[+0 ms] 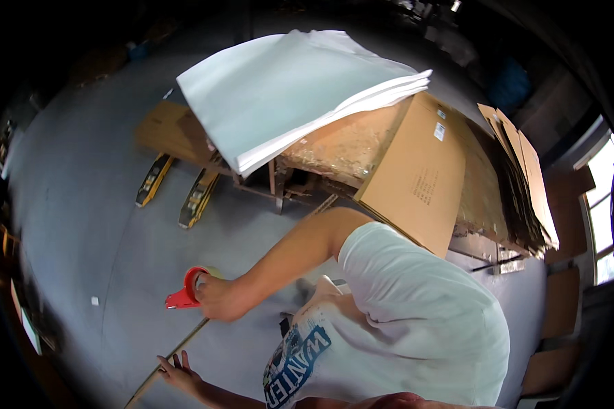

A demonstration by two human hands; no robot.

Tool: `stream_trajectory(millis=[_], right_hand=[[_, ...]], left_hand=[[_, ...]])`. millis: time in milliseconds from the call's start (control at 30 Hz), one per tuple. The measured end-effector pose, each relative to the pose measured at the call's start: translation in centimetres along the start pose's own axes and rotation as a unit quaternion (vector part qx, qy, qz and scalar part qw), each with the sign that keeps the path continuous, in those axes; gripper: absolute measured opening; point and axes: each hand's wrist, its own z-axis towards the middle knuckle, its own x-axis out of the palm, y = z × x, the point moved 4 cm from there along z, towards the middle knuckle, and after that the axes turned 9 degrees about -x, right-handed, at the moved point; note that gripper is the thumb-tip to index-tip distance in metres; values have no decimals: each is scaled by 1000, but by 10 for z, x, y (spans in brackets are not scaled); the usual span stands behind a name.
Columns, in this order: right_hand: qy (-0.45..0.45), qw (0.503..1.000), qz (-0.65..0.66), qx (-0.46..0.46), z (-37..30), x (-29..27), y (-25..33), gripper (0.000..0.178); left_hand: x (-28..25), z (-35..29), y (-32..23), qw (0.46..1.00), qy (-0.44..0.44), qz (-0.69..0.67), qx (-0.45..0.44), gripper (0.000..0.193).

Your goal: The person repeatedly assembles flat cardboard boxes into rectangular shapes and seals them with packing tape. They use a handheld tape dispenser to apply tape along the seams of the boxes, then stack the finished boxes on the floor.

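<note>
My right hand [220,298] is closed around a red tape dispenser [181,298], whose body sticks out to the left of my knuckles with the pale edge of its tape roll [212,271] showing above my fingers. The dispenser is up over the grey floor [126,238], just beside the upper end of a long, thin tan strip [184,341] that slants down and left to the lower edge of my view; I cannot tell whether it is a narrow piece or a sheet seen edge-on. My left hand [179,376] is loosely open lower down, fingers spread, with at least 1 fingertip laid at that strip; how firmly it presses, I cannot tell. My right arm reaches across in front of my white printed shirt [423,327]. Farther out, a stack of pale sheets [293,88] lies over a plastic-wrapped brown pile [348,150], its near corner overhanging. Right of it leans a large flat cardboard piece [416,177] with 2 small white labels, and beyond that stand more cardboard sheets [525,177] in a row. To the left, 2 yellow-and-black bars [155,178] jut from under a brown board [170,133], and a small white scrap [95,300] lies on the floor.
</note>
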Motion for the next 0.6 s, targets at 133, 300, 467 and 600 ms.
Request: stream_trajectory(millis=[133,300,467,600], right_hand=[[-21,998,46,-39,27,97,-25,19],[-10,992,124,-33,58,208,-64,24],[-22,961,253,109,67,363,-132,24],[196,935,286,70,86,434,-145,41]], left_hand=[[-28,44,51,997,-24,-76,-5,72],[-30,96,140,989,-75,-117,-51,76],[11,177,258,985,-66,-123,-106,58],[-30,222,394,957,-162,-48,-235,72]])
